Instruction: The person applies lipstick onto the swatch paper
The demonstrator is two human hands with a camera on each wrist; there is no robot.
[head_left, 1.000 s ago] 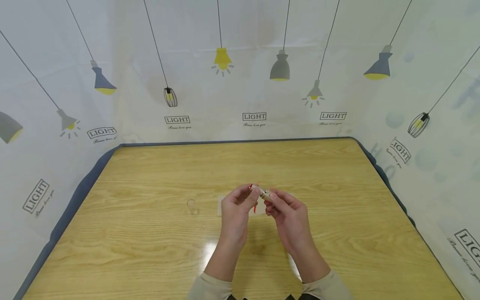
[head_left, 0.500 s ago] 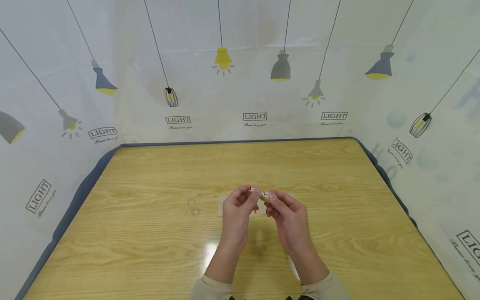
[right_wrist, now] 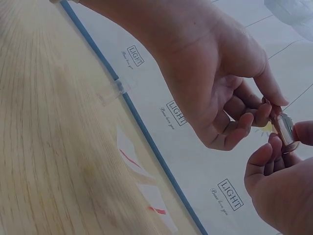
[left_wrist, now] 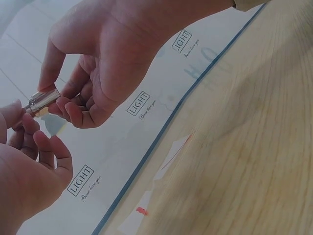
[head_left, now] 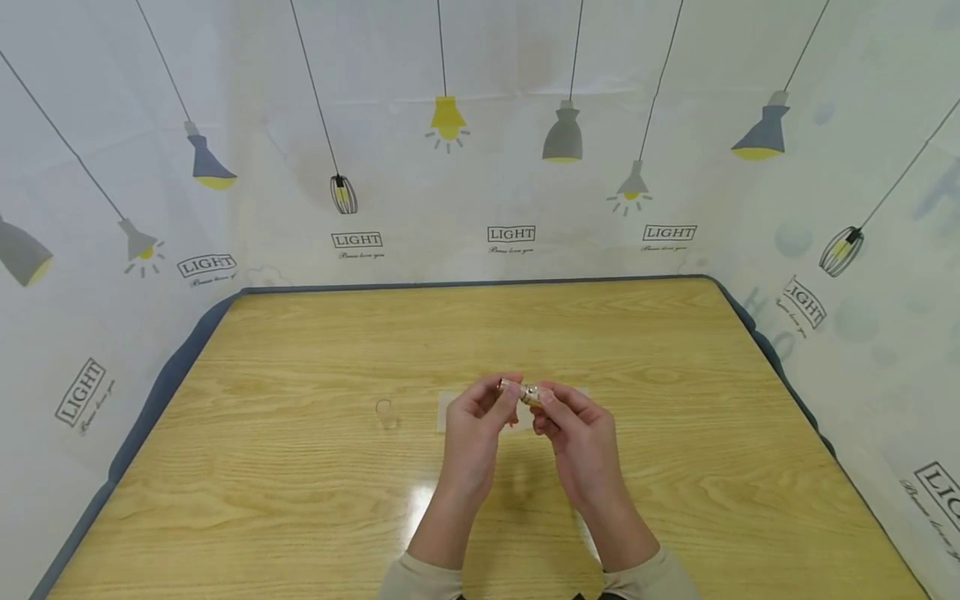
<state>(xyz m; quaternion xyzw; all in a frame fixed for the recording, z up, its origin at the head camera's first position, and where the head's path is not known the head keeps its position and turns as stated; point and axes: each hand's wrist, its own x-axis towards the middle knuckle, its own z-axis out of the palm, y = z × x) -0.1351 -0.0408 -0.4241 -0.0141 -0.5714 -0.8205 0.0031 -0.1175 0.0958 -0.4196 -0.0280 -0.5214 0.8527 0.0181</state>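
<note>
In the head view, both hands meet above the middle of the table around a small shiny metallic lipstick tube (head_left: 531, 393). My left hand (head_left: 474, 425) pinches its left end between thumb and fingers. At the other end, my right hand (head_left: 581, 433) grips the tube the same way. The left wrist view shows the silvery lipstick barrel (left_wrist: 45, 99) between the fingertips of both hands. From the right wrist, the tube (right_wrist: 284, 128) looks gold and tilted. Fingers cover much of it, and the red tip is barely visible.
A white slip of paper (head_left: 447, 413) with red strokes lies on the table (head_left: 300, 492) beneath the hands. To its left is a clear cap (head_left: 387, 415). Lamp-printed white sheeting (head_left: 420, 192) encloses the table's back and sides.
The red tip at the tube's left end has shrunk from view. The lipstick tube has turned to lie more level, while both hands stay in nearly the same place.
</note>
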